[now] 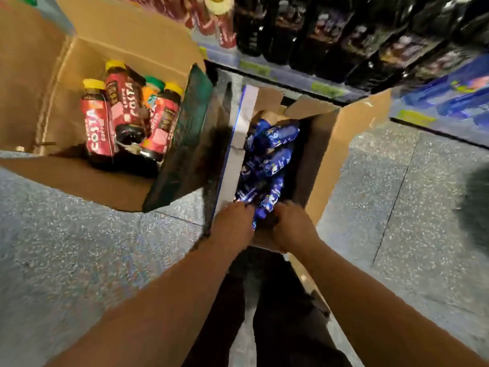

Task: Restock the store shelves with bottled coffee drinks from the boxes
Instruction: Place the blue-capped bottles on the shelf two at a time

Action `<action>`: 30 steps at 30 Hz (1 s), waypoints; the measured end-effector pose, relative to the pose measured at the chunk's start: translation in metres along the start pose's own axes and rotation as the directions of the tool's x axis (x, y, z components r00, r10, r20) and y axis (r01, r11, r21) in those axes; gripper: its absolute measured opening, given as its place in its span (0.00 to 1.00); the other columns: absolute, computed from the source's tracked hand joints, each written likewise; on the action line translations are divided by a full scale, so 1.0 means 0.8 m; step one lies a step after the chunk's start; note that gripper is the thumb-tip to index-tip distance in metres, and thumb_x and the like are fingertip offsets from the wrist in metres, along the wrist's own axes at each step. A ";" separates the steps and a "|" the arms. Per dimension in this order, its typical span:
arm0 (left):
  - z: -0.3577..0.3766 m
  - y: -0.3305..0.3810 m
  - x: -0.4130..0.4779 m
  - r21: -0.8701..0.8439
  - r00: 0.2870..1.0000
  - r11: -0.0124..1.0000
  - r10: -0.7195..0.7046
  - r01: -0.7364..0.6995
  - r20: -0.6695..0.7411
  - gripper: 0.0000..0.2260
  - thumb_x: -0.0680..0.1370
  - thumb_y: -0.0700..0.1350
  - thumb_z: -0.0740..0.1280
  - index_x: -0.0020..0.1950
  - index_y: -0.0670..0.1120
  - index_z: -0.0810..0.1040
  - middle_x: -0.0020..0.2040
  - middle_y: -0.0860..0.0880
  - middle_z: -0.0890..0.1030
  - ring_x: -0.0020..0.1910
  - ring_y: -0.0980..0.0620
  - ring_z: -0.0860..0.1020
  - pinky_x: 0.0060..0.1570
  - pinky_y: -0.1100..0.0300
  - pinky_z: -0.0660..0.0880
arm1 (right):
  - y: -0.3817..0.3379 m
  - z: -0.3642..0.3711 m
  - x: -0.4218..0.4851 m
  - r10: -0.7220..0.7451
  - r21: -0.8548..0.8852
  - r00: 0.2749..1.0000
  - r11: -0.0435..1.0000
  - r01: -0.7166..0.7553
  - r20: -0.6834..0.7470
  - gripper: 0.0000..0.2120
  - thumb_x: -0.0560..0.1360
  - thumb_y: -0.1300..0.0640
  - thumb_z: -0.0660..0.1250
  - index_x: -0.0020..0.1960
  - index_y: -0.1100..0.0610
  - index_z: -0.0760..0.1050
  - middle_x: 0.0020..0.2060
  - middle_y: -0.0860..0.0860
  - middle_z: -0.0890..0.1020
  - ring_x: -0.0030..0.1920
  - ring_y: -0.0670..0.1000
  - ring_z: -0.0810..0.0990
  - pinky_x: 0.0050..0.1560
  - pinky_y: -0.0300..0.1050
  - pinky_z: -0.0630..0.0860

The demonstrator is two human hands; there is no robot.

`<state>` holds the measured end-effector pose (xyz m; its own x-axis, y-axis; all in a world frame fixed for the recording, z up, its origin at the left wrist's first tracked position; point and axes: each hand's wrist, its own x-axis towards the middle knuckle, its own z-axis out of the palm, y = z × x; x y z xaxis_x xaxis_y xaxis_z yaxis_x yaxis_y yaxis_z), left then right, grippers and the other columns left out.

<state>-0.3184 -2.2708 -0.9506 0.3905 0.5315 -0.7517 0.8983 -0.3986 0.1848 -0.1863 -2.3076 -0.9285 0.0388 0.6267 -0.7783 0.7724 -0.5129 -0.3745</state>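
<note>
Speckled grey floor (79, 247) lies underfoot. The left hand (232, 223) and right hand (293, 226) reach into the near box (328, 160), flanking a blue-labelled bottle (262, 211). Their fingers bend down out of sight, so I cannot tell their grip. More blue bottles (267, 160) fill it, print blurred. Beyond, left, the far box (111, 186) holds red bottles (96, 128) reading COSTA. Dark bottles (330, 35) line the shelf (264, 67).

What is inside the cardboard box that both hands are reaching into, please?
Blue-wrapped bottles lie piled inside the box. The left hand and right hand cover the nearest ones, and the box bottom is hidden.
</note>
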 end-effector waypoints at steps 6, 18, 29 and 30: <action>0.062 -0.016 0.067 0.348 0.994 0.932 0.079 -0.098 0.069 0.16 0.75 0.55 0.66 0.58 0.49 0.73 0.54 0.48 0.79 0.53 0.46 0.76 0.52 0.53 0.67 | 0.057 0.074 0.135 -0.230 -0.505 0.971 0.832 0.228 0.059 0.16 0.65 0.64 0.69 0.53 0.64 0.77 0.50 0.63 0.78 0.56 0.66 0.75 0.61 0.54 0.72; 0.100 -0.023 0.104 0.344 0.959 0.901 0.211 -0.265 0.187 0.23 0.74 0.56 0.66 0.64 0.46 0.70 0.55 0.48 0.79 0.53 0.48 0.79 0.46 0.56 0.68 | 0.080 0.107 0.212 -0.184 -0.734 0.982 0.659 0.161 0.050 0.22 0.79 0.55 0.55 0.72 0.57 0.60 0.65 0.60 0.68 0.69 0.62 0.63 0.73 0.55 0.56; 0.065 -0.013 0.066 0.286 0.959 0.920 0.223 -0.266 0.176 0.20 0.76 0.46 0.66 0.66 0.42 0.70 0.59 0.44 0.75 0.57 0.45 0.77 0.53 0.53 0.73 | 0.071 0.068 0.167 -0.134 -0.727 0.982 0.660 0.187 0.130 0.26 0.79 0.50 0.57 0.75 0.49 0.55 0.70 0.54 0.65 0.72 0.67 0.57 0.72 0.65 0.53; 0.056 -0.014 0.056 0.268 0.963 0.930 0.210 -0.250 0.169 0.20 0.75 0.46 0.66 0.65 0.42 0.70 0.58 0.44 0.75 0.57 0.44 0.77 0.53 0.52 0.73 | 0.068 0.061 0.157 -0.133 -0.720 0.983 0.669 0.184 0.127 0.25 0.79 0.51 0.57 0.75 0.50 0.56 0.69 0.54 0.65 0.72 0.67 0.57 0.72 0.65 0.53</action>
<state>-0.3202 -2.2760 -1.0153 0.5309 0.3015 -0.7920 0.6839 -0.7043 0.1904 -0.1703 -2.2855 -1.0716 -0.1450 0.6095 -0.7794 0.9805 0.1941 -0.0306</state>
